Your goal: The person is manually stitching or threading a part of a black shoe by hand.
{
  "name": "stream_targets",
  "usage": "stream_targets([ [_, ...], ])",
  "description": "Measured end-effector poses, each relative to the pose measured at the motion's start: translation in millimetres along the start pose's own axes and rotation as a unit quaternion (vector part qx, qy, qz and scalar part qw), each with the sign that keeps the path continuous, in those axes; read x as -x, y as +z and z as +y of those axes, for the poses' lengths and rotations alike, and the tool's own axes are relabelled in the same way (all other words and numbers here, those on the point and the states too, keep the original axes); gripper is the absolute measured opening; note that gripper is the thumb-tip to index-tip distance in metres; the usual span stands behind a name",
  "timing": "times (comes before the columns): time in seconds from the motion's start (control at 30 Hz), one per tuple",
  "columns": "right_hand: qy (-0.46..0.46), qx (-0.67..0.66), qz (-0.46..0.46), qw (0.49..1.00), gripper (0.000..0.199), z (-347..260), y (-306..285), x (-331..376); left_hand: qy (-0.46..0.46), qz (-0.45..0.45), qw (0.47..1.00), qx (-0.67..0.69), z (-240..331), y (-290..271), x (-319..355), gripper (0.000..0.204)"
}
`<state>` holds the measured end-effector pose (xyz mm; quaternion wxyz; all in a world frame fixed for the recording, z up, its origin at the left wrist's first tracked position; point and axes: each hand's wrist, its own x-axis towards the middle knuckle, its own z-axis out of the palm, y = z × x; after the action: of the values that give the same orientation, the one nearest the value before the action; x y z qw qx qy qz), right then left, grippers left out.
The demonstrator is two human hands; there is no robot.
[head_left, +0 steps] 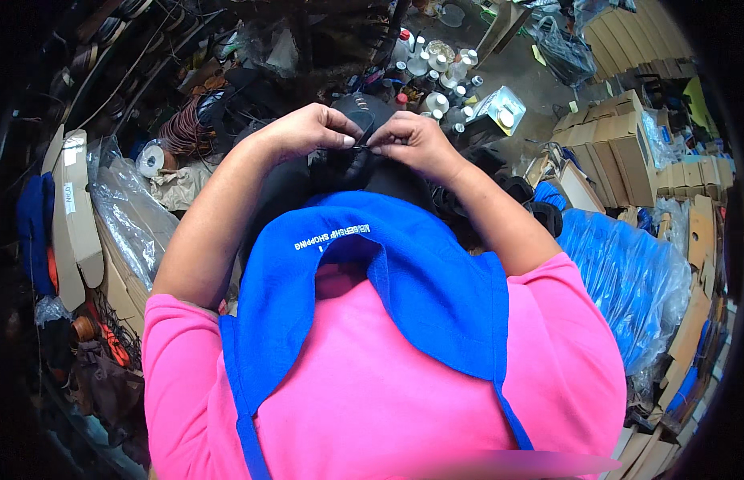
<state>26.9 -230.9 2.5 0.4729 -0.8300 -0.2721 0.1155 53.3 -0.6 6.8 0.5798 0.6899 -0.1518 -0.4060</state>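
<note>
A dark leather piece that looks like a black shoe (362,106), with a short row of pale stitches, rests at my lap. My left hand (320,128) comes over its left side, thumb and fingers pinched together at its near edge. From the right, my right hand (416,142) pinches too, its fingertips close to the left ones. Something small and dark lies between the two pinches, too small to name. A blue apron (364,216) spreads across my chest and lap below the hands.
Several bottles (436,102) and a metal can (500,112) stand on the floor ahead. Cardboard boxes (608,144) and a plastic-wrapped blue bundle (620,276) lie at right. Coiled reddish-brown cord (185,126), a white roll (152,158) and clear plastic sheeting (128,208) lie at left.
</note>
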Motion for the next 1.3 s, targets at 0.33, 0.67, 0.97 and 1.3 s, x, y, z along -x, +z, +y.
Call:
stream_targets([
  [0.33, -0.067, 0.172, 0.008, 0.983, 0.026, -14, 1, 12, -0.001, -0.045, 0.997, -0.063, -2, -1, -1, 0.036],
  [0.67, -0.048, 0.389, -0.174, 0.903, 0.019, -59, -11, -24, 0.046, -0.038, 0.964, -0.261, 8, -2, -6, 0.039],
  [0.97, 0.142, -0.01, -0.142, 0.98, 0.017, -5, -15, -20, 0.157, 0.35, 0.833, -0.398, -10, 31, 19, 0.047],
  [1.3, -0.042, 0.132, 0.083, 0.987, 0.022, 27, 4, 2, 0.09, 0.399, 0.877, -0.254, -43, -7, 63, 0.017],
])
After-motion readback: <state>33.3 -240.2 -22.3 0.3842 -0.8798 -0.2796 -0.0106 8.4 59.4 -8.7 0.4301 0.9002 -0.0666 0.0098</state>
